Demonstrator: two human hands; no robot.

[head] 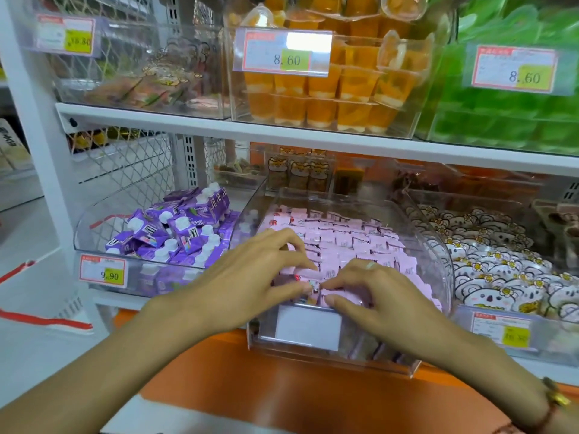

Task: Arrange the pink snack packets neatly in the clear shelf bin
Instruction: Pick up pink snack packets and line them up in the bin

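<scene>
A: Where are the pink snack packets (344, 242) now?

B: In the clear shelf bin (438, 245) on the lower shelf, standing in close rows from the back wall down to the front lip. The far rows, toward twelve o'clock, look even; the nearest row, at six o'clock, is looser.

A: And the hands?

B: Both are in that front row. The left hand (250, 277) comes in from eight o'clock, fingers curled, thumb and fingertips pinching a packet. The right hand (372, 292), with a ring, comes from four o'clock and pinches the neighbouring packets; their fingertips nearly meet.

A: Which step is this?

B: I judge it the last tidying: squaring the front row. Next calls for pressing those packets upright against the row behind without toppling it.

A: Neighbours?

B: Purple drink cartons (175, 230) at nine o'clock, koala-print packets (495, 264) at three, orange jelly cups (329, 89) above at twelve.
</scene>
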